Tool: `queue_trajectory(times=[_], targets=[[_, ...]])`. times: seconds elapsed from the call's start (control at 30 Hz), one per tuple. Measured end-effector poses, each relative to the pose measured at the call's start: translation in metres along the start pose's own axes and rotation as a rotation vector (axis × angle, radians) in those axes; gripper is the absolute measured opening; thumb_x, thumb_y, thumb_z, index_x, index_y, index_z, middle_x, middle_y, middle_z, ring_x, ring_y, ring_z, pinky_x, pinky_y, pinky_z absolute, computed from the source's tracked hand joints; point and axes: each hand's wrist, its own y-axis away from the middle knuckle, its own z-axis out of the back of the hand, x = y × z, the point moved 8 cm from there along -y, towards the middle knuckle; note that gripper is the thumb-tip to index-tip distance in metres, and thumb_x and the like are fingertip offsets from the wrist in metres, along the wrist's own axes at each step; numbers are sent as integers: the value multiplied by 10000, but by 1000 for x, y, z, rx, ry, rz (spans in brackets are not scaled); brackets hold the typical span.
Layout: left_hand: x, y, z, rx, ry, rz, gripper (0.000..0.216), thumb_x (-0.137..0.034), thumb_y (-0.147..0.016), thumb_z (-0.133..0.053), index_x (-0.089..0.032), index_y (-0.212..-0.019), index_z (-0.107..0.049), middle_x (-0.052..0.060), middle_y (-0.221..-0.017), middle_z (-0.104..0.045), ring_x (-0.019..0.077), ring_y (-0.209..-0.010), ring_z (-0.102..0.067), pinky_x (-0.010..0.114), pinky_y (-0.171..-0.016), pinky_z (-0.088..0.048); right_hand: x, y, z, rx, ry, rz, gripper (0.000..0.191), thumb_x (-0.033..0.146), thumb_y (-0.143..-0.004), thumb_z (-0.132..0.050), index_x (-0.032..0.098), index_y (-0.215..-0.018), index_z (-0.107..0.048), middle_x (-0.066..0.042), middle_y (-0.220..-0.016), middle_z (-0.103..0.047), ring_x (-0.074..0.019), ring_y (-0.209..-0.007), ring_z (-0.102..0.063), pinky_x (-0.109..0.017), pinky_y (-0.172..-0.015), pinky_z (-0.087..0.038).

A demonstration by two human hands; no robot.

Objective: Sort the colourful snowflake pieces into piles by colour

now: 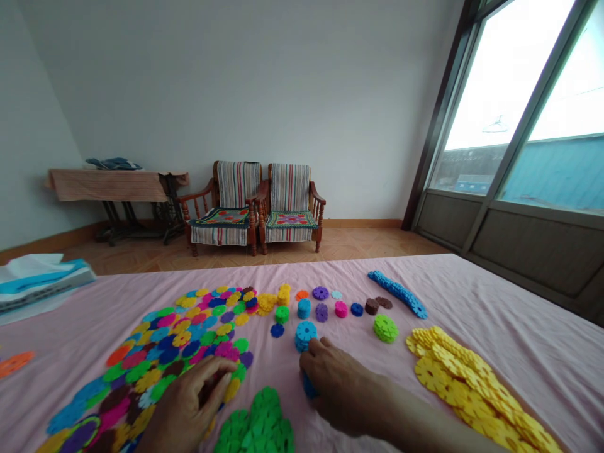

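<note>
My left hand [186,402] rests on a wide spread of mixed-colour snowflake discs [165,352], its fingers curled down onto pieces near the spread's right edge. My right hand [337,384] lies on the pink cloth [495,302], fingers bent over a blue disc [309,385] that is mostly hidden beneath them. Just beyond its fingertips stands a short stack of light blue discs [305,335]. A heap of green discs [257,425] lies between my two hands.
Small sorted stacks [321,307] sit in a row further back, with a long blue row [399,292] and a green stack [385,328] to the right. Yellow discs [472,384] heap at right. A tissue pack [40,283] lies far left. Two wooden chairs [257,207] stand behind.
</note>
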Motion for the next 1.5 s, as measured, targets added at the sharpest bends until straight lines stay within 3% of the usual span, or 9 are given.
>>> queue_trajectory(times=[0.27,0.6,0.77,0.87,0.97,1.07,1.2,1.37,1.5], targets=[[-5,-1,3,-25,22,-12,161,-357,-806,-571,-272,-794,-708,-44,-706,-745,144,-605,-704,171,-553,-548,-5,2,-4,-42,-71,-24,364,83,-758,-522,30,-1110,-599,-227,-1139,-602,-305,-1085,-542,-423,-980,-395],[-4,-2,4,-36,38,8,157,-387,-784,-599,-280,-780,-714,-39,-732,-758,156,-641,-717,171,-573,-556,-18,-3,-1,20,-129,-49,410,199,-712,-724,69,-1087,-622,-178,-1124,-596,-309,-1108,-528,-421,-1007,-365],[-4,-1,3,-23,51,12,163,-378,-786,-591,-269,-779,-713,-27,-734,-758,166,-650,-718,189,-585,-564,-19,0,1,16,-166,-82,391,202,-670,-755,88,-1027,-642,-176,-1104,-597,-303,-1058,-552,-395,-902,-435],[-5,-2,3,-17,36,21,160,-365,-792,-586,-267,-791,-713,-28,-742,-756,165,-656,-717,190,-586,-560,-22,9,0,-61,-268,-109,289,133,-674,-675,142,-960,-637,-108,-1046,-610,-235,-953,-582,-329,-816,-455],[-4,-1,2,-10,35,25,149,-351,-795,-586,-269,-803,-711,-32,-746,-754,162,-667,-717,185,-592,-556,-37,17,-10,-172,-534,-197,242,120,-617,-658,190,-845,-615,-16,-861,-617,-174,-789,-576,-269,-675,-446],[-1,0,-1,1,52,33,150,-342,-804,-575,-267,-807,-705,-31,-745,-753,164,-670,-716,188,-594,-557,-56,20,-35,-219,-1146,-291,276,235,-601,-727,202,-808,-547,43,-669,-575,-124,-592,-539,-227,-533,-426],[4,2,-5,28,76,53,159,-343,-819,-558,-264,-812,-697,-36,-709,-740,151,-605,-699,179,-549,-551,-65,18,-58,-211,-1857,-277,368,500,-757,-661,183,-871,-513,-26,-666,-654,-146,-558,-608,-241,-502,-469],[1,0,-1,5,82,42,165,-365,-801,-568,-276,-791,-707,-39,-728,-749,155,-639,-718,171,-563,-558,-60,20,-55,-132,-2104,-243,483,587,-878,-470,123,-964,-567,-150,-807,-727,-223,-701,-708,-309,-631,-520],[-1,-1,2,-13,48,47,171,-377,-793,-576,-278,-781,-715,-38,-734,-756,157,-649,-723,173,-570,-559,-58,21,-52,-133,-2160,-227,475,530,-867,-498,83,-982,-612,-173,-878,-736,-271,-820,-715,-345,-714,-513]])
